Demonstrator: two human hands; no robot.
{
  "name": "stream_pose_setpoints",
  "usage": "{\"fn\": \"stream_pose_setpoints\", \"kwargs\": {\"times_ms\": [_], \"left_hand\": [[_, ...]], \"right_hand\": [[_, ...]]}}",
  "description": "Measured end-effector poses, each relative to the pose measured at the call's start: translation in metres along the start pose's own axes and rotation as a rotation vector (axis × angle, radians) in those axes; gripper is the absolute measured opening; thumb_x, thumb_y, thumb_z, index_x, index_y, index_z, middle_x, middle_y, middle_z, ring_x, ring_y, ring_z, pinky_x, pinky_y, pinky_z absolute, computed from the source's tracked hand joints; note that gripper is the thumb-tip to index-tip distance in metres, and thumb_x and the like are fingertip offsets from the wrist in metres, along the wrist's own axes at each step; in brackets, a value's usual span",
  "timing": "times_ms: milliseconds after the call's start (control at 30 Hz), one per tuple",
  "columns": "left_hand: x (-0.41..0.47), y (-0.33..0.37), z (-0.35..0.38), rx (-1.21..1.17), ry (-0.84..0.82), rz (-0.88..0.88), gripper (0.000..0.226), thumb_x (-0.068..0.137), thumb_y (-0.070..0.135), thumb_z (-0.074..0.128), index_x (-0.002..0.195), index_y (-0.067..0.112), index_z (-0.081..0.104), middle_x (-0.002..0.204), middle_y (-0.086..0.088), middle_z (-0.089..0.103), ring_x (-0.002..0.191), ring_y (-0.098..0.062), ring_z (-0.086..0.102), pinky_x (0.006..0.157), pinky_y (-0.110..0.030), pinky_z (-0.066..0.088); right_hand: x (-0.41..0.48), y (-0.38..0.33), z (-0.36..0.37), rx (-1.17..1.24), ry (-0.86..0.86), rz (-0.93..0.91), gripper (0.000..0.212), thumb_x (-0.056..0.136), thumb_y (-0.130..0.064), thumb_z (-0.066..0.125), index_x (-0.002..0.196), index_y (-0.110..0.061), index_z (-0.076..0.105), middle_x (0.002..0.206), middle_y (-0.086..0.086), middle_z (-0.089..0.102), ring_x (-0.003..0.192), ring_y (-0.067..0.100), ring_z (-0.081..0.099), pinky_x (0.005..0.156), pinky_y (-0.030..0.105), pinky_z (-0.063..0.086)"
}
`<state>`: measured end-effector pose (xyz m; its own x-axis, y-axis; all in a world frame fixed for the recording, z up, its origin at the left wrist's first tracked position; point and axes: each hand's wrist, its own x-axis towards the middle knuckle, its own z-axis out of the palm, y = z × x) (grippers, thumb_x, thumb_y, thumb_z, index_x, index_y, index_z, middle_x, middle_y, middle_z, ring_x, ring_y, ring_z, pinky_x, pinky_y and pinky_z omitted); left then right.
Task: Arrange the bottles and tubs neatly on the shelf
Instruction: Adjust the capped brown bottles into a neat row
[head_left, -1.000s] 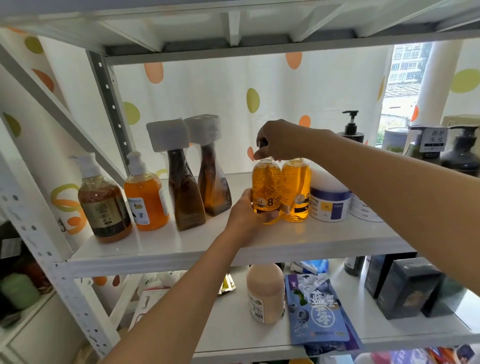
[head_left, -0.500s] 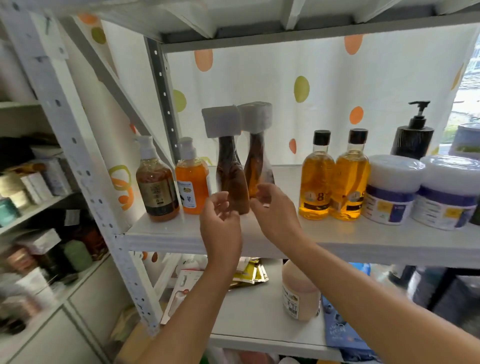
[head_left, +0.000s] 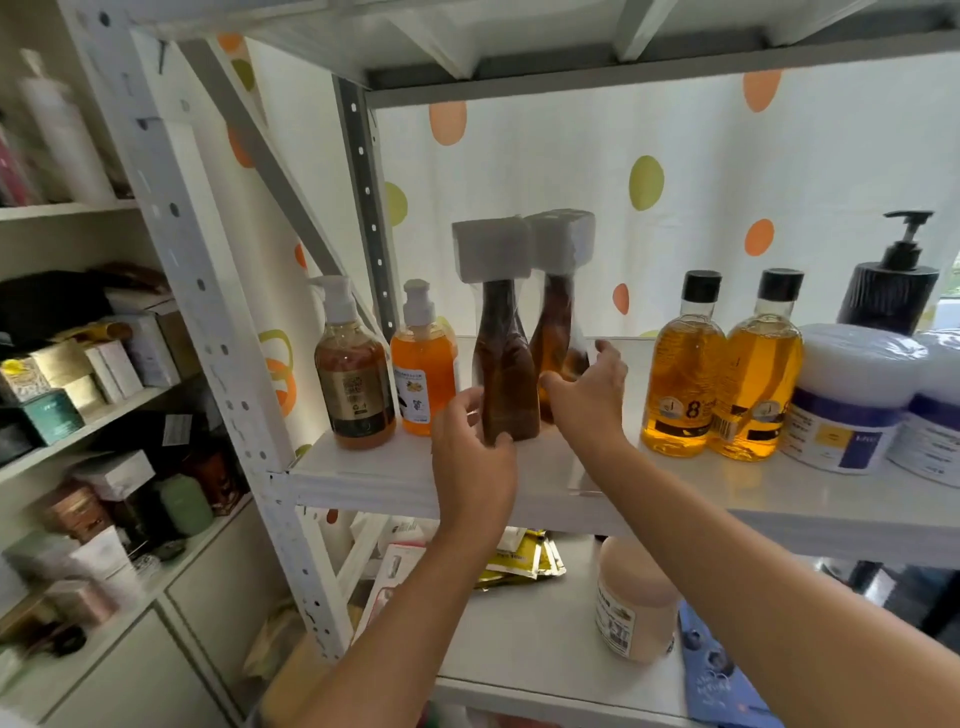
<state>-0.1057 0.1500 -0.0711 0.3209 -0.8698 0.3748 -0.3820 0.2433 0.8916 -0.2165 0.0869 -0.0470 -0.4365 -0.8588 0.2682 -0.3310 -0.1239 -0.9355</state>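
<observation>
On the shelf (head_left: 395, 475), a row runs from the left post toward the right end: a pump bottle (head_left: 355, 384) nearest the left edge, a second pump bottle (head_left: 423, 382) just beside it, then two wrapped bottles (head_left: 506, 384), one slightly behind and right of the other. The left hand (head_left: 470, 457) is at the front wrapped bottle; the right hand (head_left: 589, 397) is before the rear one. Further right stand two capped bottles (head_left: 724, 379) side by side, then two tubs (head_left: 852, 400) at the right end, with a dispenser (head_left: 888, 291) behind them.
</observation>
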Motion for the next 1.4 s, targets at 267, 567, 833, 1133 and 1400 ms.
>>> {"fn": "stream_pose_setpoints", "kwargs": {"times_ms": [267,567,833,1133,1400], "left_hand": [[-0.002,0.004,0.015,-0.065,-0.230,0.183,0.043,0.094,0.004,0.053,0.129,0.029,0.057,0.126,0.011,0.061,0.117,-0.003,0.056,0.101,-0.024,0.048],[-0.002,0.014,0.025,-0.031,-0.176,0.200,0.042,0.098,0.010,0.050,0.137,0.027,0.050,0.135,0.008,0.057,0.124,-0.008,0.054,0.104,-0.029,0.046],[0.042,0.085,0.039,0.091,-0.227,0.170,0.050,0.100,0.023,0.050,0.148,0.019,0.034,0.146,-0.001,0.047,0.136,-0.022,0.043,0.109,-0.038,0.036],[0.063,0.099,0.051,0.172,-0.360,0.106,0.044,0.094,0.029,0.062,0.133,0.012,0.049,0.128,-0.005,0.061,0.118,-0.025,0.058,0.090,-0.029,0.044],[0.065,0.099,0.051,0.093,-0.508,0.077,0.041,0.096,0.021,0.058,0.135,0.011,0.050,0.131,-0.004,0.060,0.123,-0.027,0.055,0.106,-0.046,0.043]], "right_hand": [[0.008,0.005,-0.002,-0.217,-0.043,0.010,0.061,0.076,-0.034,0.079,0.122,-0.015,0.044,0.112,0.006,0.051,0.104,0.025,0.056,0.079,0.030,0.050],[-0.038,0.011,-0.013,-0.221,0.058,-0.019,0.069,0.085,-0.045,0.070,0.138,-0.018,0.036,0.131,0.007,0.047,0.119,0.023,0.050,0.084,0.024,0.040],[-0.059,0.019,-0.046,-0.145,-0.082,-0.046,0.044,0.089,-0.007,0.055,0.132,-0.017,0.051,0.117,0.002,0.058,0.099,0.017,0.056,0.080,0.025,0.045],[-0.080,0.036,-0.078,-0.438,-0.227,-0.241,0.035,0.097,-0.008,0.048,0.126,-0.017,0.065,0.121,0.003,0.067,0.108,0.019,0.060,0.095,0.029,0.050],[-0.080,0.037,-0.081,-0.557,-0.242,-0.321,0.033,0.099,-0.014,0.047,0.125,-0.020,0.065,0.122,-0.001,0.067,0.108,0.018,0.059,0.092,0.026,0.046]]}}
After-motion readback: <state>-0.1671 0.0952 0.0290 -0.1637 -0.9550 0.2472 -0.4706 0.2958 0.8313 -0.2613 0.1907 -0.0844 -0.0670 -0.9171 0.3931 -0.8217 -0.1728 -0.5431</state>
